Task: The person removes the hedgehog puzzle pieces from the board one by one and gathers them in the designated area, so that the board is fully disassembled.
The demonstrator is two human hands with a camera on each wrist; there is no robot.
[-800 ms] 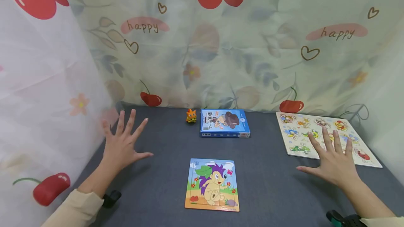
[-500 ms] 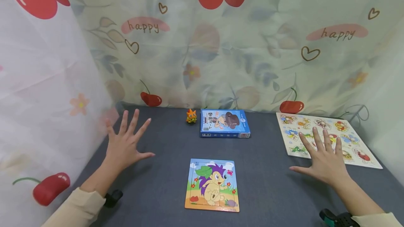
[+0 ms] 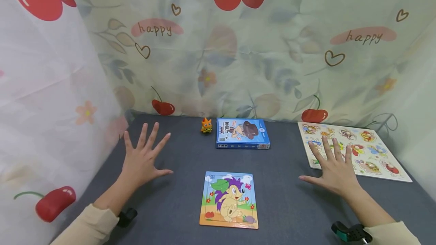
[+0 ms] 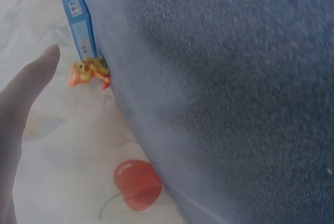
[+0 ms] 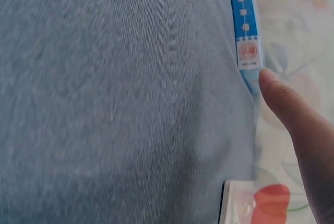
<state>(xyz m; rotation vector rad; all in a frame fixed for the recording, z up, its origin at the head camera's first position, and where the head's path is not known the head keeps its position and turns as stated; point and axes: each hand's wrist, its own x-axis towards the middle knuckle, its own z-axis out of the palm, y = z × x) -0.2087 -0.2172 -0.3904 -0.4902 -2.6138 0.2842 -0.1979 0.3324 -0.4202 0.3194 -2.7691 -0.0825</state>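
Observation:
Both hands hover over the dark table with fingers spread, holding nothing. My left hand (image 3: 143, 160) is on the left side, its thumb pointing toward the middle. Over the near left part of a white board with insect pictures (image 3: 385, 158) is my right hand (image 3: 335, 169), hiding some of the pictures. Between the hands, nearer to me, lies a square hedgehog jigsaw puzzle (image 3: 229, 200), flat and apart from both. In the left wrist view a finger (image 4: 31, 88) shows at the left edge; in the right wrist view, a finger (image 5: 292, 109) at the right.
At the back of the table (image 3: 272, 192) lies a blue game box (image 3: 243, 133). A small orange figurine (image 3: 206, 125) stands just left of it. Cherry-printed cloth (image 3: 218, 56) hangs behind and at the left. A thin wire loop (image 3: 386, 122) is behind the board.
My right hand has moved left across the insect board, toward the middle. My left hand has shifted slightly right. The puzzle, box and figurine stay where they were.

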